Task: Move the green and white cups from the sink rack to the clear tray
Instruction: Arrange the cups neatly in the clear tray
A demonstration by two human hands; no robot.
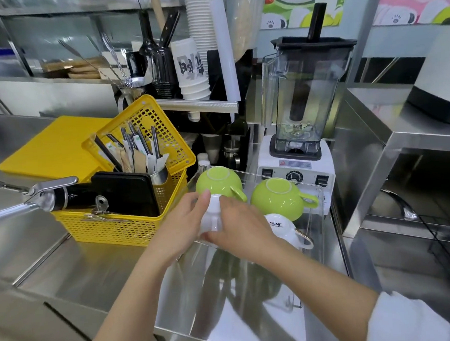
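Two green cups sit upside down in the clear tray (317, 218): one at the back left (217, 181), one to its right (278, 198) with its handle pointing right. A white cup (282, 228) with a printed logo lies upside down in front of the right green cup. Another white cup (213, 216) is held over the tray's front left corner, clasped from both sides by my left hand (181, 225) and my right hand (239, 228). Most of this cup is hidden by my fingers.
A yellow basket (121, 224) with cutlery, a black box and a metal tool stands just left of the tray. A blender (301, 128) stands behind the tray. A black wire rack (444, 249) is at the right, over the sink. A yellow board (51, 146) lies at the back left.
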